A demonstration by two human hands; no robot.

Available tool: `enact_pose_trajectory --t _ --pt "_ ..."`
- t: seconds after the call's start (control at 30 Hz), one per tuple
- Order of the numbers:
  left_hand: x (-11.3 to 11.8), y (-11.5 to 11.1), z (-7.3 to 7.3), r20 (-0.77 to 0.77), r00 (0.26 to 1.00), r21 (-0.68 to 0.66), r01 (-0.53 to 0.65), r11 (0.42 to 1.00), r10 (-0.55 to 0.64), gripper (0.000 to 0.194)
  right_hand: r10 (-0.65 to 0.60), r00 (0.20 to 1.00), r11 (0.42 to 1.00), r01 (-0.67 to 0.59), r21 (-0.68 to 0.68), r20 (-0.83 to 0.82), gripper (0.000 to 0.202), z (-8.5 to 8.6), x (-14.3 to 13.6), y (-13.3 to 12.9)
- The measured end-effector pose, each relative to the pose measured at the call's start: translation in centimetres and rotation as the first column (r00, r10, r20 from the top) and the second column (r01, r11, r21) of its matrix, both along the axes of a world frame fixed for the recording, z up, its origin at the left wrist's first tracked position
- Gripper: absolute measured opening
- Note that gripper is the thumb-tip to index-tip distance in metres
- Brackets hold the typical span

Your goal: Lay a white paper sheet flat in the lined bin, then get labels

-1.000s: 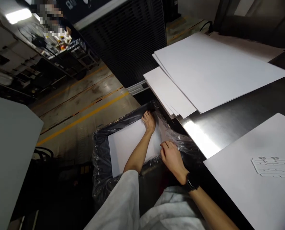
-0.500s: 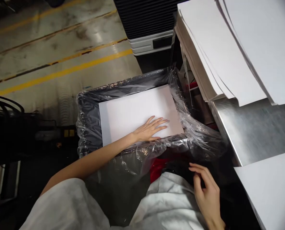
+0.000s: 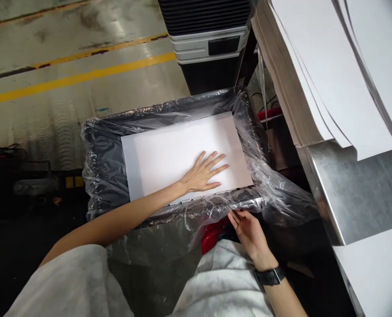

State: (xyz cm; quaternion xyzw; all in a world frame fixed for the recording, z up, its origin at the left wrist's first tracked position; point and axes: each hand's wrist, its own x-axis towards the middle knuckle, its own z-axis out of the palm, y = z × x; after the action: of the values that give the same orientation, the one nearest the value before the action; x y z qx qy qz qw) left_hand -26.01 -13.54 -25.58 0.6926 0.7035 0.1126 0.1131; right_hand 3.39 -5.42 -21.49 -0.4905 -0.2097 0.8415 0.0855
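white sheet lies in the plastic-lined bin, pressed flat by the open left hand. right hand, fingers loosely extended and holding nothing, touches the liner's near rim; flattening seems the step, and next calls for even pressure.

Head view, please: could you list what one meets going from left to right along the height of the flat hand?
Plastic-lined bin → white sheet → left hand → steel table.

Paper stacks cut off top, right
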Motion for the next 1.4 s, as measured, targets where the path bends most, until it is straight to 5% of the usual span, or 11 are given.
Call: enact_pose_trajectory --t 0.17,0.3,0.4,0.53,0.7,0.83,0.97,1.07,1.2,1.4 --pt "1.6 -0.2 0.0 0.0 0.999 -0.006 -0.036 0.999 0.036 0.083 -0.016 1.0 1.0 0.017 -0.024 0.012 0.022 1.0 0.2 0.3" --pt "2.0 -0.4 0.3 0.003 0.998 -0.015 -0.063 0.998 0.064 0.077 0.086 0.994 0.995 -0.089 0.051 0.061 0.03 1.8 1.2 0.9" --pt "-1.1 0.8 0.9 -0.018 0.972 -0.014 -0.236 0.972 0.236 0.067 0.214 0.974 0.968 -0.222 0.12 0.079 0.043 2.5 1.9 1.3" --pt "-7.8 2.5 1.7 -0.083 0.798 0.006 -0.599 0.801 0.597 0.064 0.399 0.912 0.88 -0.411 0.237 0.099 0.051 3.2 2.7 1.4" --pt "-10.0 2.3 2.4 -0.14 0.69 0.041 -0.712 0.701 0.71 0.061 0.498 0.858 0.761 -0.503 0.41 0.128 0.061 2.8 3.4 1.2" --pt "-8.0 4.2 2.3 -0.124 0.782 0.085 -0.605 0.792 0.611 0.053 0.549 0.824 0.659 -0.529 0.535 0.14 0.055 3.8 3.2 0.8" --pt "-6.2 10.4 2.1 -0.084 0.95 0.079 -0.294 0.953 0.3 0.044 0.64 0.754 0.505 -0.56 0.657 0.151 0.038 7.1 1.6 0.4" --pt "-5.6 14.0 2.0 -0.08 0.985 0.081 -0.144 0.986 0.151 0.036 0.662 0.726 0.378 -0.538 0.753 0.186 0.031 9.5 0.1 0.4" --pt "-5.2 14.1 2.0 -0.105 0.992 0.097 -0.057 0.994 0.067 0.03 0.646 0.728 0.264 -0.496 0.827 0.231 0.029 11.2 -1.5 1.2" --pt "-2.7 12.3 3.0 -0.151 0.989 0.039 -0.008 0.999 0.013 0.037 0.649 0.721 0.152 -0.434 0.888 0.241 0.027 11.6 -2.4 2.1"
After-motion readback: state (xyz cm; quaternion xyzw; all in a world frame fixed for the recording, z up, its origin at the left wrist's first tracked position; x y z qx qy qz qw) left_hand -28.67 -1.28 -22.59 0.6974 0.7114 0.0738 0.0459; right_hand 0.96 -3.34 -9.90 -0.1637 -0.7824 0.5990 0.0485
